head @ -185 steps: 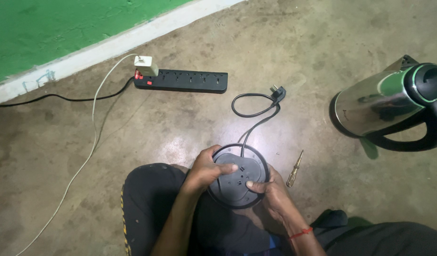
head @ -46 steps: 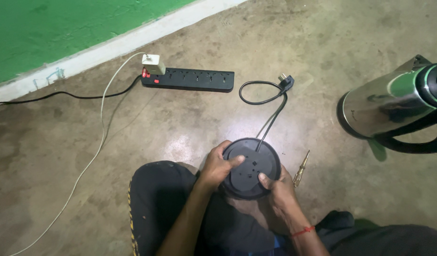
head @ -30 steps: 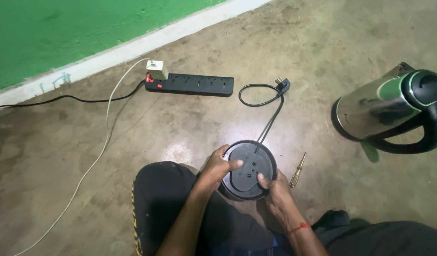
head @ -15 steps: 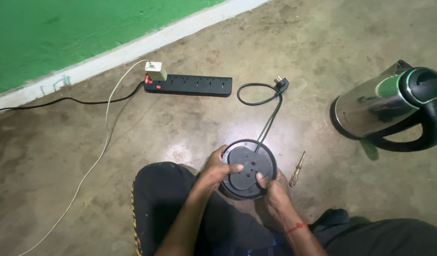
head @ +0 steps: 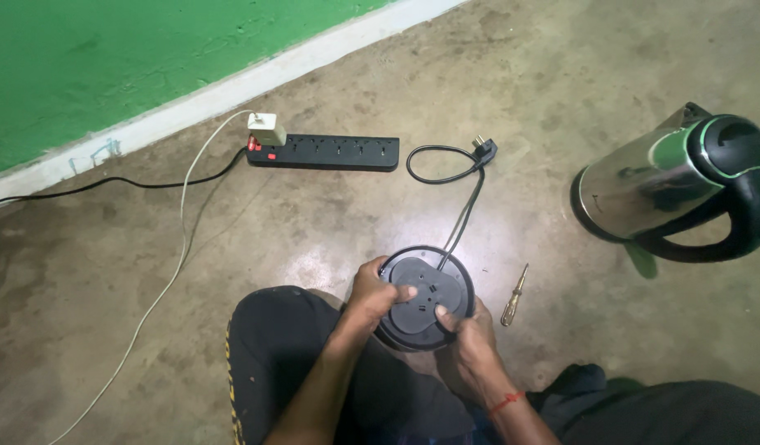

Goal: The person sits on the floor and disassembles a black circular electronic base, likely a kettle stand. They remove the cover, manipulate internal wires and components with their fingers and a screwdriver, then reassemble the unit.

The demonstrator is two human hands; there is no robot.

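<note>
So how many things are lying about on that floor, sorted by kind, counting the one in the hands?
Kettle base, held underside up by left hand and right hand: 1
Steel kettle, on its side: 1
Black power strip: 1
White plug adapter in the strip: 1
Screwdriver: 1
Total: 5

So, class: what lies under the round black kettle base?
Under the kettle base, the left hand and right hand grip its edges above dark-trousered knees. The side facing down is hidden.
</note>
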